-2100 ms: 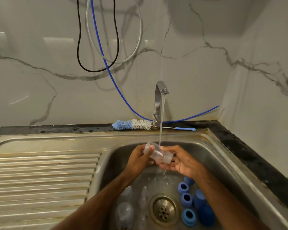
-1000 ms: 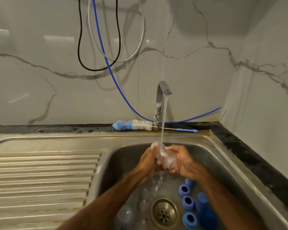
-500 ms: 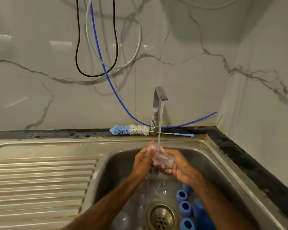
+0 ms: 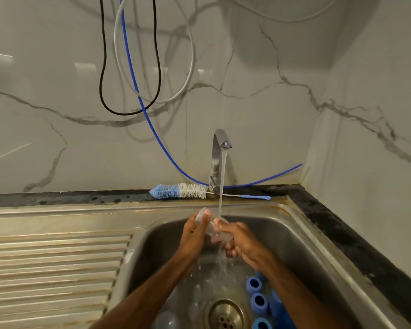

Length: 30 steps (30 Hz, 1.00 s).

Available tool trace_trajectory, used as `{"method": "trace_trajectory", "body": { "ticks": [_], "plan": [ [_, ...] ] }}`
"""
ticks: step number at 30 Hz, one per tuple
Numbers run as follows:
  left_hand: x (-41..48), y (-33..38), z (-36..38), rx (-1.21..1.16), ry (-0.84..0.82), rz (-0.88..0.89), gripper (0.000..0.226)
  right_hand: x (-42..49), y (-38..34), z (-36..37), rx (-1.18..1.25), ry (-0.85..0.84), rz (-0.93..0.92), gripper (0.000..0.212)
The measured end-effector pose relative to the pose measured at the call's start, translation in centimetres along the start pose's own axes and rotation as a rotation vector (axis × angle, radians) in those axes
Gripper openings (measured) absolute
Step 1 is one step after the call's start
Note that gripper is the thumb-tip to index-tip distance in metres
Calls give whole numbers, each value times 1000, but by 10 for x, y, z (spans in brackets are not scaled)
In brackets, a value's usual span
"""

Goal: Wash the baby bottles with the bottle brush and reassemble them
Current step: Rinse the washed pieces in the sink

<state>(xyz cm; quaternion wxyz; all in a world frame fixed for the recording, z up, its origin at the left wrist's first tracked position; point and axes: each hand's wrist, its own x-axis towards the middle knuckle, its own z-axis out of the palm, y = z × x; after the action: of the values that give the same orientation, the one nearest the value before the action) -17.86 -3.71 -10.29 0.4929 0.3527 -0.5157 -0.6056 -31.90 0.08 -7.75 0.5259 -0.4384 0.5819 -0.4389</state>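
A clear plastic baby bottle [image 4: 211,228] is held tilted under the running tap [image 4: 220,148], over the steel sink basin [image 4: 294,243]. My left hand [image 4: 195,236] grips its upper end, and my right hand [image 4: 239,241] holds its lower end with curled fingers. Water runs down over the bottle and both hands. The bottle brush [image 4: 180,191], with blue and white bristles and a thin blue-tipped handle, lies on the ledge behind the sink. Several blue bottle collars [image 4: 259,302] sit on the basin floor to the right of the drain [image 4: 226,314]. A clear bottle part [image 4: 166,320] lies at the bottom left of the basin.
A ribbed steel draining board [image 4: 52,269] spreads to the left of the basin. Black, grey and blue cables [image 4: 133,74] hang on the marble wall above the tap. A dark counter edge [image 4: 356,248] runs along the right side.
The bottle has stayed under the stream while both hands turned it and shifted their grip on it. The view has tipped slightly upward.
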Motion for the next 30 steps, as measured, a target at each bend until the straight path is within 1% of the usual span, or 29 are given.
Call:
{"method": "trace_trajectory", "body": {
  "ticks": [3, 5, 6, 7, 8, 10, 11, 12, 13, 14, 16, 18, 19, 20, 21, 22, 23, 25, 26, 27, 28, 30],
  "plan": [
    [3, -5, 1, -50, -26, -59, 54, 0, -3, -3, 130, -64, 122, 58],
    [2, -6, 4, -55, -42, -67, 61, -3, -3, -6, 196, -102, 196, 62],
    [2, -5, 5, -42, -53, -60, 67, -2, 0, -7, 223, -115, 217, 65],
    [1, -3, 4, -21, -63, -54, 75, -4, 0, -3, 249, -112, 236, 69],
    [0, -3, 4, 11, -70, -36, 77, -3, 2, 0, 258, -84, 254, 72],
    [-5, -1, 6, 134, -70, 47, 65, 0, 5, 8, 178, 8, 273, 76],
    [-8, -1, 8, 208, -76, 111, 62, -1, 7, 13, 118, 51, 264, 76],
    [-10, -2, 8, 282, -83, 167, 66, -2, 7, 16, 85, 81, 245, 73],
    [-11, -5, 10, 359, -93, 208, 73, -4, 6, 20, 103, 92, 226, 67],
    [-11, -6, 11, 424, -101, 233, 79, -5, 5, 21, 179, 84, 217, 63],
    [-11, -8, 12, 549, -112, 277, 85, -5, 3, 21, 389, 61, 234, 65],
    [-14, -5, 14, 618, -132, 313, 82, -3, 3, 17, 480, 65, 249, 73],
    [-15, -4, 14, 626, -142, 321, 72, -3, 2, 16, 509, 69, 254, 77],
    [-17, -1, 14, 647, -156, 326, 57, -2, 4, 13, 531, 88, 261, 78],
    [-18, 1, 14, 676, -161, 343, 49, 0, 4, 11, 532, 102, 263, 79],
    [-18, 3, 12, 718, -163, 344, 47, 1, 4, 10, 499, 105, 259, 81],
    [-17, 3, 12, 772, -162, 348, 50, 3, 3, 9, 440, 102, 252, 84],
    [-10, -3, 4, 933, -172, 380, 69, 3, -2, 9, 318, 108, 201, 88],
    [-10, -4, 2, 988, -176, 389, 72, 3, -4, 10, 268, 115, 160, 85],
    [-10, -5, 1, 1003, -187, 392, 70, 0, -7, 12, 220, 117, 119, 77],
    [-12, -3, 1, 997, -199, 401, 64, -2, -7, 13, 186, 115, 79, 69],
    [-15, 0, 2, 1012, -221, 442, 53, -2, -6, 10, 187, 120, 24, 61]
  ]
}}
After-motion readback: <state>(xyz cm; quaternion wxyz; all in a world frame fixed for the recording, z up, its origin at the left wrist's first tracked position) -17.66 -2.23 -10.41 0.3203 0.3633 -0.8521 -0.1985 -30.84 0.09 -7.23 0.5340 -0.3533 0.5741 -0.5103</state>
